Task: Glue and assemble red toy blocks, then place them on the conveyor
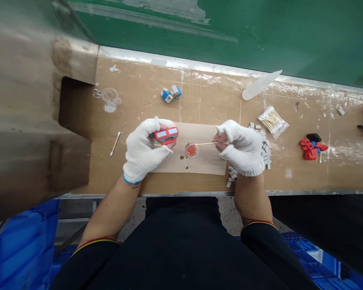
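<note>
Both my hands wear white gloves with the fingertips bare. In my left hand (148, 147) is a red and grey plastic toy part (167, 135) with two pale blue panels facing up. My right hand (238, 146) pinches a cotton swab (204, 143) by its thin stick. The swab's far tip is at the rim of a small clear cup (191, 150) with orange-red liquid in it. That cup stands on a flat cardboard sheet (199, 166) between my hands, with a few dark wet spots beside it. Small grey pieces (264, 155) lie scattered by my right wrist.
A bag of cotton swabs (273, 121), red and blue toy parts (311, 148) and a translucent plastic strip (260, 85) lie rightward. Blue and grey pieces (171, 94) lie beyond my hands. A loose swab (115, 143) and a metal housing (75, 121) are at left.
</note>
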Tool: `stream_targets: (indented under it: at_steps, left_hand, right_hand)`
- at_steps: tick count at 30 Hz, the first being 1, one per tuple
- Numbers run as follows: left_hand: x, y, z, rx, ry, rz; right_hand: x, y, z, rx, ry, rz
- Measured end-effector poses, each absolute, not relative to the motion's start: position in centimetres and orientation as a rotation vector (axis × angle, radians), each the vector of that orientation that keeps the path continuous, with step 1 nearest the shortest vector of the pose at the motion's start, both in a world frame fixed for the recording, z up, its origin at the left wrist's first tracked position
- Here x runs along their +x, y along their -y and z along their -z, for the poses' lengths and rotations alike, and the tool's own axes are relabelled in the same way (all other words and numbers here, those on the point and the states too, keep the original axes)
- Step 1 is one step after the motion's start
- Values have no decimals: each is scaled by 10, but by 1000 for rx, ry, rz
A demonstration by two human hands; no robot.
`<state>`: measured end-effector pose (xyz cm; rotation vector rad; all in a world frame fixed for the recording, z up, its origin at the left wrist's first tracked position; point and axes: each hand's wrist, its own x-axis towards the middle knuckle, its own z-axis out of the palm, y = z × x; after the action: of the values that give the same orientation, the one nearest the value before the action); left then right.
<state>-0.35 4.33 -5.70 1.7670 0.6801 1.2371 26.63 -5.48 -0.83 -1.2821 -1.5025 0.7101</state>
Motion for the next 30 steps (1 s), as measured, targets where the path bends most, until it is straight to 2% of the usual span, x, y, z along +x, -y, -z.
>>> stream_targets:
  at_steps: [7, 11, 21, 30]
  left_hand:
    - [-3, -29, 51, 2083, -672, -1187]
    - [-1, -28, 50, 2152, -530, -1249]
    - [3, -22, 44, 2097, -535, -1165]
    - [4, -21, 45, 2098, -540, -1151]
  right_hand:
    - [247, 61, 6, -948, 1456, -603]
    - [235, 62, 5, -981, 1458, -520]
    - [229, 63, 13, -1049, 1429, -456]
    - [227, 63, 4, -1151, 1480, -600]
